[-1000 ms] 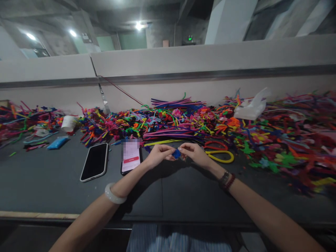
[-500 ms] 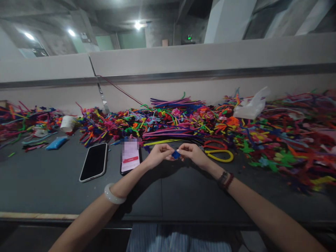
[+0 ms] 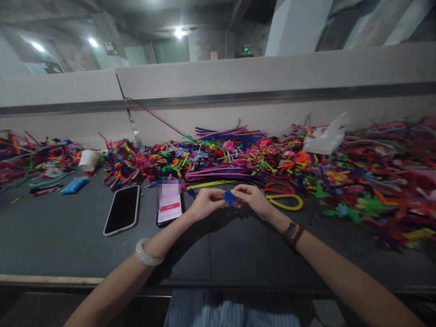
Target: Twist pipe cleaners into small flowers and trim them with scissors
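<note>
Between my two hands, above the dark table, is a small blue pipe-cleaner piece (image 3: 230,197), bent into a compact, flower-like shape. My left hand (image 3: 210,202) pinches its left side with thumb and fingers. From the right, my right hand (image 3: 250,200) grips its other edge, fingers closed. The fingers cover part of the piece. Just beyond the hands lie long pipe cleaners (image 3: 221,174) in purple and pink. Scissors with red and yellow handles (image 3: 286,202) rest to the right of my right hand.
A dark phone (image 3: 121,211) and a lit phone (image 3: 169,204) lie to the left on the table (image 3: 68,240). Heaps of colourful pipe-cleaner pieces (image 3: 136,159) line the back. A white cup (image 3: 87,160), a blue packet (image 3: 74,185) and a tissue pack (image 3: 325,138) stand among them.
The blue piece has turned and risen slightly between my fingers, and more of it shows now. My right hand's fingers have shifted a little on it.
</note>
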Available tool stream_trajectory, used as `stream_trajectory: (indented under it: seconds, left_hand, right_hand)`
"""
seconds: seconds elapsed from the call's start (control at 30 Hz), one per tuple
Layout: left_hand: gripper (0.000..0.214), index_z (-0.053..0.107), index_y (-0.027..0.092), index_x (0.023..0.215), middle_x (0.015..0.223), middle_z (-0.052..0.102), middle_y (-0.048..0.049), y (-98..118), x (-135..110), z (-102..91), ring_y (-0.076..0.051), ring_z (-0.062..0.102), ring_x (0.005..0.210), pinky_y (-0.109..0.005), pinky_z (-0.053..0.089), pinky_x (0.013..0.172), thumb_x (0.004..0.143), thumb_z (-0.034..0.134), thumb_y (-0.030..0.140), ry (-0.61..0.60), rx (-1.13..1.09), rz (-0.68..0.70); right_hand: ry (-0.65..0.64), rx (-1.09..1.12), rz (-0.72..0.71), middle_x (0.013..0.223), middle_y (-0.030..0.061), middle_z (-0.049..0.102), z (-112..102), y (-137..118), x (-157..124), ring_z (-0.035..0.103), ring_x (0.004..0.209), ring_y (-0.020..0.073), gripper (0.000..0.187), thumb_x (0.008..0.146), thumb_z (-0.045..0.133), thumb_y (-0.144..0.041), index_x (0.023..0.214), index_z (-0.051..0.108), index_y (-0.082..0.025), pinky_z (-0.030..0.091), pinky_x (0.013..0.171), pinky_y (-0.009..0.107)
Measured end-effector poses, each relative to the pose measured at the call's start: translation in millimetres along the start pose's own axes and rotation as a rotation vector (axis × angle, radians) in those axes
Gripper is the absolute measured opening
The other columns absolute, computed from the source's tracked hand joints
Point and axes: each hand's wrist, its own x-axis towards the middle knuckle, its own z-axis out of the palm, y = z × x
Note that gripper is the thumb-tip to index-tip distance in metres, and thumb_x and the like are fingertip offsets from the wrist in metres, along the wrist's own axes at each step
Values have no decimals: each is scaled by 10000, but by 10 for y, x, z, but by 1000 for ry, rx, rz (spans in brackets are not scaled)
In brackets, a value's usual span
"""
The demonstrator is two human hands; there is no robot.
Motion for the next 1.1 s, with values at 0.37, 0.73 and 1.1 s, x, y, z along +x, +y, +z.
stream_trajectory:
  seconds: [0.37, 0.73, 1.1]
  left_hand:
    - [182, 629, 127, 665, 625, 628, -50, 74, -45, -15, -128, 562, 580, -208, 427, 550, 731, 527, 261, 172, 370, 188]
    - [185, 550, 150, 624, 605, 579, -32, 97, -48, -25, -110, 507, 568, -202, 381, 545, 775, 461, 209, 143, 500, 348]
    - [143, 564, 141, 619, 646, 588, -38, 76, -41, -28, -105, 511, 587, -195, 389, 535, 738, 488, 155, 196, 494, 372]
  right_hand:
    - [-68, 16, -34, 582, -18, 542, -56, -30, -31, 488, 512, 81, 230, 681, 612, -378, 682, 579, -150, 400, 488, 204]
    - [-108, 60, 31, 556, -24, 531, -12, -35, -54, 474, 483, 72, 212, 700, 597, -345, 639, 566, -145, 380, 469, 201]
    - [-241, 85, 99, 596, -12, 543, -24, -56, -69, 484, 513, 70, 210, 688, 619, -339, 693, 574, -135, 374, 467, 183]
